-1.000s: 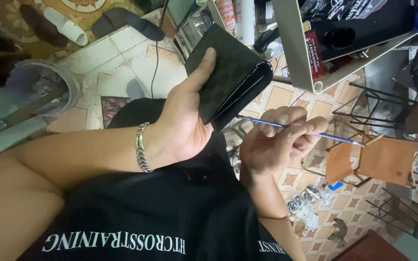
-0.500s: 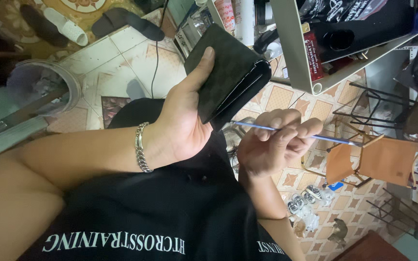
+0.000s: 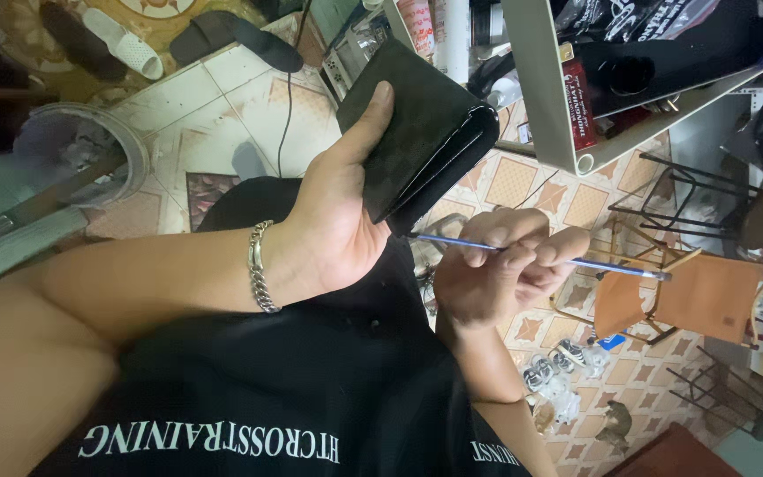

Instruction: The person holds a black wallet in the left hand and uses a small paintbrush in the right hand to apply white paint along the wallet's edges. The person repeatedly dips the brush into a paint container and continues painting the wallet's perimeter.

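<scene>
Holding a dark wallet (image 3: 421, 124) up in front of the chest, the left hand (image 3: 337, 221) is wrapped round it: thumb laid flat along the near face, other fingers hidden behind. Wallet is folded shut, fold edge to the lower right, tilted w/ its top corner toward the shelf. Silver chain bracelet (image 3: 260, 267) sits on the left wrist.

Right hand (image 3: 496, 274) is just below & right of the wallet, fingers curled tight round a thin blue brush (image 3: 576, 262). Brush lies nearly level; its tip end points left and sits right at the wallet's lower edge, touching or nearly so, can't tell which. Handle sticks out to the right past the knuckles.

Both forearms cross over a black shirt (image 3: 293, 389) w/ white lettering.

Further out: tiled floor (image 3: 222, 106) w/ patterned squares. A white sandal (image 3: 121, 42) and a dark sandal (image 3: 240, 35) lie top left, a black cable (image 3: 289, 97) runs down the tiles nearby. Round fan guard (image 3: 90, 146) at left. White metal shelf (image 3: 567, 106) top right, w/ a red carton (image 3: 577, 102) and dark items on it. Small orange folding chair (image 3: 691, 296) at right, beyond the brush handle. Small grey-white bits (image 3: 554, 380) on the floor lower right.
</scene>
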